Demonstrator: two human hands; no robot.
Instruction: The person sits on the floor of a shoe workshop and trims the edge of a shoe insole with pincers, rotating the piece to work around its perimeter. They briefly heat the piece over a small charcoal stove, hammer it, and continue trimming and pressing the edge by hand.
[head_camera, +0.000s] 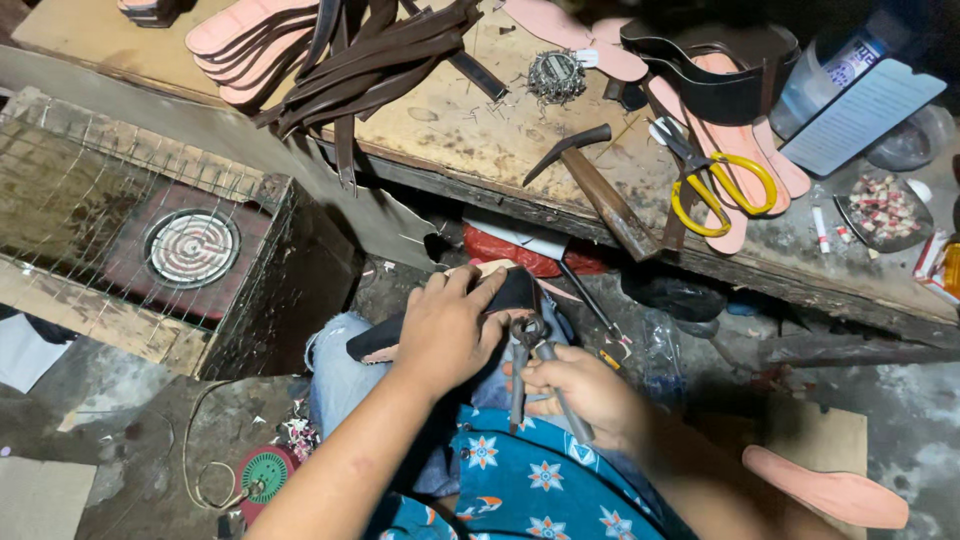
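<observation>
On my lap lies a dark shoe upper on a last (515, 291), sole side up. My left hand (447, 329) presses down on it, fingers curled over its top. A pair of metal lasting pincers (530, 368) is gripped in my right hand (585, 390), with the jaws against the shoe's edge just right of my left fingers. Both forearms come up from the bottom of the head view over a blue flowered shirt.
A wooden workbench (470, 130) ahead holds a hammer (590, 175), yellow-handled scissors (715, 180), pink insoles (245, 40), dark leather straps (380, 60) and a pile of nails (555, 75). An electric coil heater (190, 247) sits left. Another pink insole (825, 487) lies at lower right.
</observation>
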